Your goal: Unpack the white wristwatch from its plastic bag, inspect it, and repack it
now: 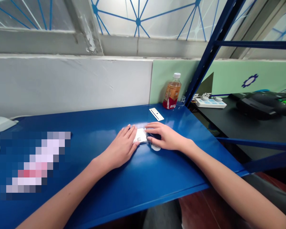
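Observation:
Between my hands a small, flat white rectangle (140, 135), seemingly in clear plastic, lies on the blue table (133, 178). My left hand (125, 143) rests palm down with its fingers stretched out, their tips over the rectangle's left edge. From the other side, my right hand (164, 136) reaches its fingertips to the rectangle's right edge, thumb and fingers apart. Partly hidden beneath that hand is a pale round piece (155, 147) whose kind I cannot make out. Just beyond it lies a white card (156, 114) with a dark stripe and a dot.
A drink bottle (172, 91) with a white cap stands at the back right beside a blue metal post (205, 60). Left of my arm is a blurred-out flat object (38, 162). A black desk with a power strip (211, 102) adjoins on the right.

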`<state>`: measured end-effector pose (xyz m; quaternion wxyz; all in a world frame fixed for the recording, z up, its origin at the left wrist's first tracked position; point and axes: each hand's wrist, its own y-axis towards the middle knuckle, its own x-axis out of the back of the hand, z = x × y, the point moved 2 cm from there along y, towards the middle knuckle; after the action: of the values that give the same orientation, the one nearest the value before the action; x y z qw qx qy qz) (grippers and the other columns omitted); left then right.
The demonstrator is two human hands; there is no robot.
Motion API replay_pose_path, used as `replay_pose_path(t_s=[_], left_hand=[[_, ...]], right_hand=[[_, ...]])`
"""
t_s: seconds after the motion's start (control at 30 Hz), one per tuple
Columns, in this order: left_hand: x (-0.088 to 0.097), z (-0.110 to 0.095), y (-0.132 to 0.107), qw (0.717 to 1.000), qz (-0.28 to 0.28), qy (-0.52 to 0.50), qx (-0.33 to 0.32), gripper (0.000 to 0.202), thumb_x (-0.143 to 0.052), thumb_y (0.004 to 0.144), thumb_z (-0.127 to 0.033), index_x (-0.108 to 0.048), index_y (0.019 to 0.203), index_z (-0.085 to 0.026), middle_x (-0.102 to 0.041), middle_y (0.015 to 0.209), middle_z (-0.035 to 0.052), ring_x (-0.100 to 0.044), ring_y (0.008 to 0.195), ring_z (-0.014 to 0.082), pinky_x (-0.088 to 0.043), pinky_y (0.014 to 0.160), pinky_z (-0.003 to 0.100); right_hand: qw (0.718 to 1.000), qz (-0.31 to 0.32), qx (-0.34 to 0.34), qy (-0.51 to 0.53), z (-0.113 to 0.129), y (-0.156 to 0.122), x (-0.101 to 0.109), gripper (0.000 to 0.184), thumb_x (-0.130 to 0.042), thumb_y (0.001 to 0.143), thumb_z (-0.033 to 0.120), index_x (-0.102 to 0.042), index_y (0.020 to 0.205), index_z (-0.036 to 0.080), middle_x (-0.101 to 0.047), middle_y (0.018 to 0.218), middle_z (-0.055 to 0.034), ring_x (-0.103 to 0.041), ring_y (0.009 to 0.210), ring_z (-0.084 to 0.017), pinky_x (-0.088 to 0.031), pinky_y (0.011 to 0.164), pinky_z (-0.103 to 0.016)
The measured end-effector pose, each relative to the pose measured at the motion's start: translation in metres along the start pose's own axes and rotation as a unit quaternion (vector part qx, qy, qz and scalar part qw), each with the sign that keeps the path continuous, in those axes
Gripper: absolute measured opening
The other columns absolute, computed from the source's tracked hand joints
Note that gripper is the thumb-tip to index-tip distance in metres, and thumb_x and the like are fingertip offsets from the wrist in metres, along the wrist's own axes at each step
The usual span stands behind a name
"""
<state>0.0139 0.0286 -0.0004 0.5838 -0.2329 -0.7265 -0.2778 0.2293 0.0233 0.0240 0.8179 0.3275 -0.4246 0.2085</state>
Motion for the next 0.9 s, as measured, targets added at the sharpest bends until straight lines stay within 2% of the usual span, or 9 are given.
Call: replay_pose_path(t_s=[0.2,0.37,0.53,0.63,0.73,0.9], left_hand=[[0.0,-0.001,0.0,1.0,0.005,0.003,0.0,0.058,-0.028,0.102,-0.044,-0.034,0.149,-0.009,-0.036,0.155,0.0179,-0.027,0.145,0.0314,-0.026,0.116,0.049],[0.0,0.0,0.0,1.0,0.001,-0.002,-0.007,0.057,-0.028,0.102,-0.044,-0.036,0.148,-0.01,-0.038,0.154,0.018,-0.029,0.145,0.0314,-0.026,0.115,0.049],[0.0,0.0,0.001,1.0,0.004,-0.008,-0.006,0.057,-0.027,0.102,-0.044,-0.039,0.146,-0.009,-0.039,0.153,0.0187,-0.03,0.144,0.0323,-0.027,0.115,0.051],[-0.001,0.0,0.002,1.0,0.015,-0.006,-0.001,0.058,-0.027,0.102,-0.044,-0.038,0.146,-0.007,-0.038,0.153,0.0194,-0.029,0.144,0.0334,-0.027,0.115,0.052],[-0.001,0.001,0.002,1.0,0.023,-0.005,0.0,0.061,-0.028,0.102,-0.045,-0.037,0.147,-0.005,-0.036,0.154,0.0202,-0.028,0.145,0.0339,-0.026,0.116,0.051],[-0.002,0.004,0.001,1.0,0.012,-0.017,0.001,0.06,-0.026,0.102,-0.045,-0.035,0.148,-0.006,-0.035,0.155,0.02,-0.026,0.146,0.0324,-0.024,0.117,0.051]], right_hand=[[0.998,0.041,0.014,-0.052,0.012,0.0,-0.003,0.034,-0.044,0.096,0.02,-0.062,0.123,0.011,-0.063,0.129,-0.0173,-0.052,0.129,-0.028,-0.042,0.109,-0.049],[0.999,0.038,0.009,-0.033,0.014,-0.003,-0.004,0.033,-0.054,0.092,0.025,-0.062,0.122,0.013,-0.056,0.139,-0.0176,-0.04,0.14,-0.031,-0.038,0.113,-0.049],[0.999,0.047,0.004,-0.014,0.017,-0.005,-0.004,0.033,-0.061,0.088,0.027,-0.064,0.117,0.012,-0.053,0.142,-0.0192,-0.033,0.144,-0.032,-0.036,0.114,-0.049],[0.999,0.035,-0.011,-0.001,0.014,-0.002,-0.007,0.031,-0.057,0.092,0.028,-0.066,0.117,0.014,-0.057,0.138,-0.0171,-0.039,0.141,-0.031,-0.037,0.113,-0.05],[1.0,-0.004,-0.025,0.011,0.002,0.001,-0.008,0.03,-0.052,0.094,0.027,-0.07,0.114,0.014,-0.063,0.131,-0.0165,-0.046,0.135,-0.029,-0.039,0.11,-0.051],[0.996,-0.077,-0.053,-0.017,-0.024,0.0,-0.001,0.038,-0.047,0.092,0.012,-0.064,0.126,0.016,-0.062,0.131,-0.0148,-0.055,0.126,-0.025,-0.044,0.107,-0.046]])
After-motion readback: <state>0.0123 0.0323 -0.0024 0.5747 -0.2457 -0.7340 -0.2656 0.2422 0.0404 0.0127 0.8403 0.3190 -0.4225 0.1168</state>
